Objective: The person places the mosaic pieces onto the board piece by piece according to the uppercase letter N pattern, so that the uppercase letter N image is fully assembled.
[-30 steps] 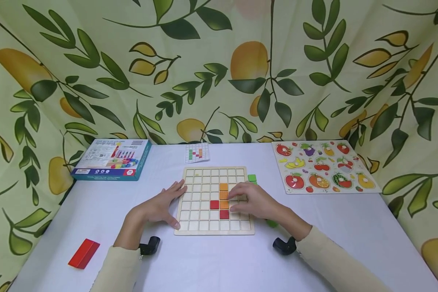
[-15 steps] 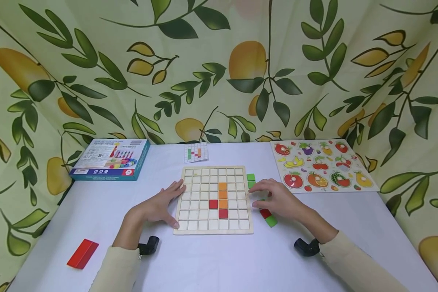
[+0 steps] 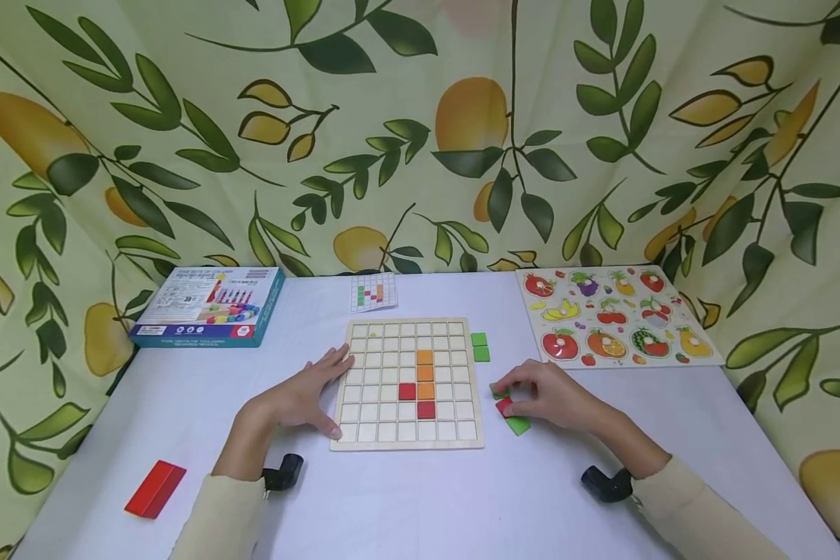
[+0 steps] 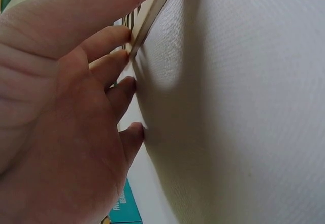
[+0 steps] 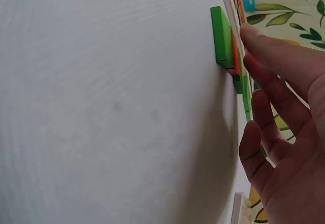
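A wooden grid board lies mid-table, with three orange tiles in a column and two red tiles in its cells. Along its left edge rests my left hand, fingers spread and thumb at the near corner; the left wrist view shows those fingertips at the board's side. Right of the board, my right hand reaches over a short row of tiles. Its thumb and forefinger, bent and apart, touch or hover at a loose red tile between green tiles; the fingers partly cover the row.
Two more green tiles lie by the board's right edge. Behind the board is a pattern card. A boxed toy set sits at back left, a fruit puzzle board at back right. A red block-shaped piece lies front left.
My right hand has moved from beside the orange tiles on the board, rightward and down to the loose tile row. My left hand has stayed on the board's left edge.
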`<action>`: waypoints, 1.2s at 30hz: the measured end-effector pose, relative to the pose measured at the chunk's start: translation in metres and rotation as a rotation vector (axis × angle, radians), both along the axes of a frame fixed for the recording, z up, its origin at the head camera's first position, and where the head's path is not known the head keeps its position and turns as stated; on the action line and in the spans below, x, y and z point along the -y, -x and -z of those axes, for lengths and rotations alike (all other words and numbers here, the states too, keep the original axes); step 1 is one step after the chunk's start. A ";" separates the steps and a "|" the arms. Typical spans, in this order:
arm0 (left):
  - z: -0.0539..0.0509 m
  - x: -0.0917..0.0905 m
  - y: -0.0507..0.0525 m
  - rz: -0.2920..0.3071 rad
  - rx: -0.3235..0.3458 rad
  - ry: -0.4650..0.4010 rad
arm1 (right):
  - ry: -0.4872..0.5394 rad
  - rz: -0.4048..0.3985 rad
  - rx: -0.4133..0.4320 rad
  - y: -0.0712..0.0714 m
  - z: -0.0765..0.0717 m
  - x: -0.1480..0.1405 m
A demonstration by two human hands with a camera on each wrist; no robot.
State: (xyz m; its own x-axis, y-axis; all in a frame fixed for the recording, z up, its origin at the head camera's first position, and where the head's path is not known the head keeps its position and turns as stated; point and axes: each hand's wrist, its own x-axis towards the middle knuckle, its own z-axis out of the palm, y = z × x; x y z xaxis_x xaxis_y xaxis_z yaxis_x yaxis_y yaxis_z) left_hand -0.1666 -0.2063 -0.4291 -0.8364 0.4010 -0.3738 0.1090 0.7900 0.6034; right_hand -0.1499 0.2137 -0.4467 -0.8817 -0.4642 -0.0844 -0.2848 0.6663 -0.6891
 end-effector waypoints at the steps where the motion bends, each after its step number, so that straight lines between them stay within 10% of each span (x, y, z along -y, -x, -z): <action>1: 0.000 0.000 0.000 -0.005 0.003 0.001 | 0.003 -0.006 0.003 0.000 0.001 0.000; 36: 0.000 0.001 0.000 -0.017 0.002 0.017 | -0.012 -0.046 -0.005 0.001 0.006 -0.001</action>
